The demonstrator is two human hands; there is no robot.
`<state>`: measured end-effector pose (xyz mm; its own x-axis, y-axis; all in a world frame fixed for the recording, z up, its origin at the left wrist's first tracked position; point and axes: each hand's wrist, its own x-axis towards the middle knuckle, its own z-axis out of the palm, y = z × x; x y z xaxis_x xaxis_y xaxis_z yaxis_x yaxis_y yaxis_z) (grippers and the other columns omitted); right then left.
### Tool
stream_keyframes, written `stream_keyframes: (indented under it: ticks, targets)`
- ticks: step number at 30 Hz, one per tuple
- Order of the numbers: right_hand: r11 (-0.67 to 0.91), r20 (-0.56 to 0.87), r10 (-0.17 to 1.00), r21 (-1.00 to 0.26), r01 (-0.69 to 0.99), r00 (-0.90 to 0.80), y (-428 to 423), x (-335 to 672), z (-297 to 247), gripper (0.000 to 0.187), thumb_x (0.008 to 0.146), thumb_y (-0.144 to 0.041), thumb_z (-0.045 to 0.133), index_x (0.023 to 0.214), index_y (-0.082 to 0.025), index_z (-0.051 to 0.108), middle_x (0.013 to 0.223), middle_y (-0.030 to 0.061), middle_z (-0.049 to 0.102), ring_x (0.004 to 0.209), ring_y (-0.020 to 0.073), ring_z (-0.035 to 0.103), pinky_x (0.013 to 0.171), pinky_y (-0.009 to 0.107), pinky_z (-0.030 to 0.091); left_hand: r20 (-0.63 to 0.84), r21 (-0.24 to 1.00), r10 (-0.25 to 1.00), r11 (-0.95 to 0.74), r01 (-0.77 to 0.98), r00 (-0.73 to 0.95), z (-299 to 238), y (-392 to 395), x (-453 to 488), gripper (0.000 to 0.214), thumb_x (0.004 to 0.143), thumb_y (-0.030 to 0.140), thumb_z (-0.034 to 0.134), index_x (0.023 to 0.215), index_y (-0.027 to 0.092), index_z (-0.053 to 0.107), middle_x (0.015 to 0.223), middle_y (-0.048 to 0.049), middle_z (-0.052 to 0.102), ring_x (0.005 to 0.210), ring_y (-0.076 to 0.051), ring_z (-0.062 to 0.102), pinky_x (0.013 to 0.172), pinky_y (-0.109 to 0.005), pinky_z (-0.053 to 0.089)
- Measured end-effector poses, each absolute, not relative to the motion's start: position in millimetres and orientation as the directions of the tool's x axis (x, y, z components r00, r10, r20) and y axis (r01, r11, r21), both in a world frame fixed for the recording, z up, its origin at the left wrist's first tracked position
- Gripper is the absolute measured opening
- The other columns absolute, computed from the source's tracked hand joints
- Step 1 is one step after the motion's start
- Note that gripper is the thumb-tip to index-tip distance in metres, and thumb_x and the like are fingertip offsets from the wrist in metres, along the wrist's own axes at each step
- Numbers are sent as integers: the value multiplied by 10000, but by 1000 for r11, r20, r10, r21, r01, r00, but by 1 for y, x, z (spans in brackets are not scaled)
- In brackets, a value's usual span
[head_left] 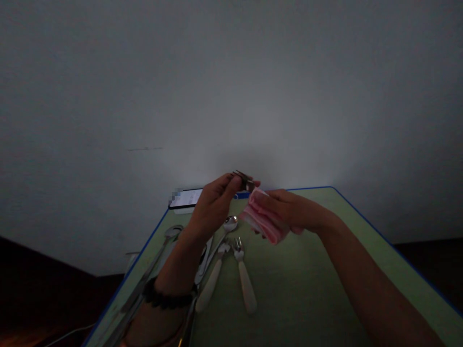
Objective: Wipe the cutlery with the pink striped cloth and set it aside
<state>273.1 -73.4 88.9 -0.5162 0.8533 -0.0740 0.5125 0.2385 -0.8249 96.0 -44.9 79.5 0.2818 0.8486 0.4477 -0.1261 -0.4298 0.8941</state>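
Observation:
My left hand point(216, 201) pinches a metal fork point(247, 181) near its head, with the tines pointing up and to the left. A folded pink cloth point(265, 219) is gripped in my right hand point(285, 208), pressed close to the fork just below its head. The rest of the fork is hidden by the cloth and fingers. Both hands are raised above the far part of the table. Below them on the tabletop lie a fork with a pale handle point(246, 284), another pale-handled utensil point(211, 282) and a metal spoon point(230, 223).
The green table point(300, 289) has a blue edge and stands against a grey wall point(231, 96). A phone point(186, 198) lies at its far left corner. More long metal utensils, among them a large spoon point(173, 231), lie along the left side, partly behind my left arm.

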Motion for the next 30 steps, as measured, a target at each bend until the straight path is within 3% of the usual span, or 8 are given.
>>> stream_keyframes:
  ticks: [4, 7, 13, 18, 22, 25, 28, 30]
  targets:
    - [345, -15, 775, -828, 442, -632, -67, 287, 88, 431, 796, -503, 483, 1059, -163, 513, 850, 23, 605, 573, 76, 491, 472, 181, 381, 483, 856, 855, -507, 105, 189, 82, -44, 89, 215, 821, 293, 513, 824, 143, 668, 786, -64, 700, 705, -146, 627, 646, -217, 466]
    - [348, -38, 762, -818, 458, -647, -61, 300, 86, 449, 745, -473, 575, 1069, -166, 530, 918, 30, 610, 712, 118, 530, 577, 205, 413, 468, 826, 872, -489, 280, 141, 85, -42, 76, 227, 827, 307, 493, 847, 156, 661, 744, -34, 693, 698, -147, 624, 665, -235, 465]
    - [304, 135, 888, -890, 340, -440, -54, 303, 76, 481, 838, -546, 358, 1076, -171, 547, 954, 53, 613, 808, 168, 550, 685, 278, 445, 344, 809, 884, -450, 377, 318, 90, -43, 60, 287, 849, 332, 429, 733, 142, 611, 632, -7, 595, 570, -112, 548, 551, -214, 440]
    - [316, 206, 891, -921, 226, -405, -53, 292, 75, 474, 838, -551, 350, 1051, -187, 566, 1026, 52, 605, 972, 202, 528, 873, 359, 418, 224, 800, 857, -434, 415, 463, 96, -53, 69, 291, 859, 366, 398, 781, 158, 587, 698, -15, 603, 569, -108, 535, 487, -199, 431]
    - [301, 198, 867, -940, 163, -458, -56, 287, 77, 429, 839, -523, 379, 1034, -183, 554, 1008, 60, 609, 947, 187, 548, 823, 332, 452, 239, 771, 781, -514, 376, 577, 101, -59, 72, 279, 853, 348, 402, 835, 183, 627, 759, -12, 632, 661, -118, 563, 589, -220, 460]
    - [305, 218, 902, -933, 193, -373, -54, 285, 74, 419, 783, -478, 516, 1085, -193, 462, 1018, 69, 583, 863, 165, 571, 702, 302, 488, 194, 804, 773, -478, 353, 604, 102, -59, 72, 292, 842, 347, 425, 777, 176, 651, 712, -17, 642, 667, -130, 582, 614, -234, 473]
    - [364, 308, 923, -894, 261, -232, -51, 281, 72, 412, 755, -449, 558, 1065, -216, 419, 1000, 49, 543, 760, 133, 579, 616, 279, 494, 176, 866, 815, -395, 306, 553, 101, -56, 73, 269, 823, 339, 471, 735, 164, 656, 679, -15, 633, 630, -121, 576, 590, -229, 479]
    - [481, 422, 876, -802, 354, -234, -52, 280, 74, 298, 783, -419, 529, 985, -206, 481, 999, 49, 510, 817, 137, 564, 696, 305, 496, 176, 906, 851, -338, 257, 495, 100, -53, 73, 253, 811, 335, 502, 714, 156, 653, 671, -10, 625, 625, -112, 574, 603, -227, 484]
